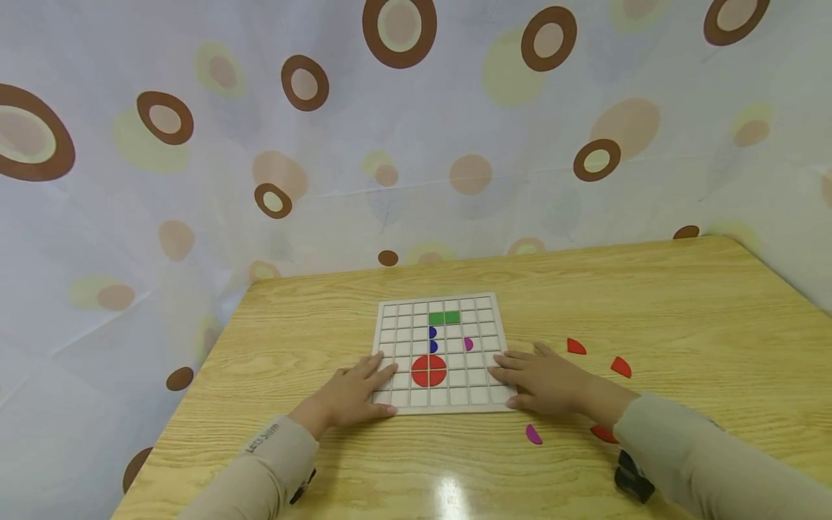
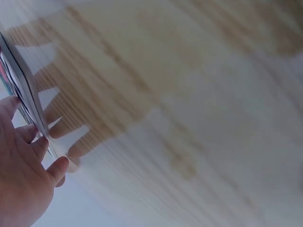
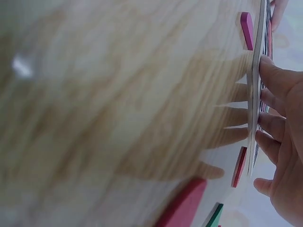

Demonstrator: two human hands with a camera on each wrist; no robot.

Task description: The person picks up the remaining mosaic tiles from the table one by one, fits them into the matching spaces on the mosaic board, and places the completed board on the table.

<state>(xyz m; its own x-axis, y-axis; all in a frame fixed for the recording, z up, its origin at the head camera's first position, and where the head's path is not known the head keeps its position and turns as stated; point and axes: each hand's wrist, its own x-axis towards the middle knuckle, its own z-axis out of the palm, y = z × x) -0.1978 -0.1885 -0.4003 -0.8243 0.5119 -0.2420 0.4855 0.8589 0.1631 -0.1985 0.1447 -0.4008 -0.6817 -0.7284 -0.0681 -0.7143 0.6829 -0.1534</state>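
A white gridded board (image 1: 477, 376) lies flat on the wooden table. My left hand (image 1: 351, 393) rests on its left edge with the fingers spread over the border. Across from it, my right hand (image 1: 546, 379) touches the right edge, fingers extended onto the squares. Four red quarter pieces form a circle (image 1: 419, 362) on the grid. Above it sit two blue half-round pieces (image 1: 433, 347), a magenta half-round piece (image 1: 469, 344) and green squares (image 1: 452, 317). In both wrist views the fingertips meet the board's side. Neither hand grips a loose piece.
Right of the board lie loose red quarter pieces (image 1: 575, 347), one partly under the right sleeve. A loose magenta piece (image 1: 534, 434) lies near the board's front right corner. The right wrist view also shows a green piece (image 3: 215, 216). Behind the table hangs a patterned cloth (image 1: 429, 209).
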